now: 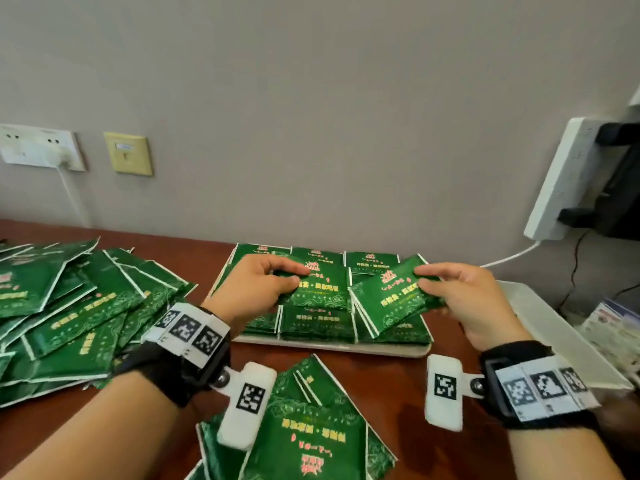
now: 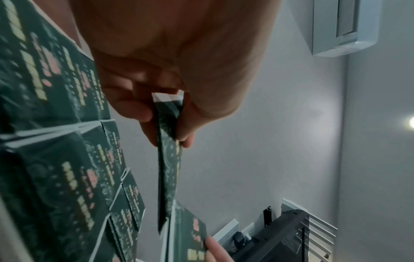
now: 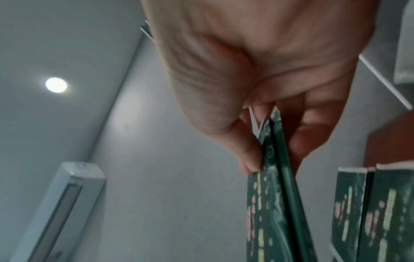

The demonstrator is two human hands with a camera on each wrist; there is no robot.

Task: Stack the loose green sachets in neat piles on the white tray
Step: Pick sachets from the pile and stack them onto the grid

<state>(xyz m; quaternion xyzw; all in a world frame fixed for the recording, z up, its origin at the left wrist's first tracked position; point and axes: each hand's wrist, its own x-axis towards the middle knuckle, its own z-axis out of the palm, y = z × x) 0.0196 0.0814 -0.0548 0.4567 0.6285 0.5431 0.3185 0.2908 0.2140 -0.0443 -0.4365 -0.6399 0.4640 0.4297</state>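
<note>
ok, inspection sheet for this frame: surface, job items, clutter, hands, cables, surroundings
Surface: reddish-brown table, against a grey wall.
Job's things: white tray with green sachet piles in rows; loose sachet heap at left; more loose sachets at the near edge.
Clutter: white bin and printed papers at right.
Grippers: left hand pinches a few sachets over the tray; right hand pinches a second bundle, tilted.
Cables: white cord from wall socket; white lead from power strip; black cable at right.
Surroundings: yellow wall plate; black device at right.
</note>
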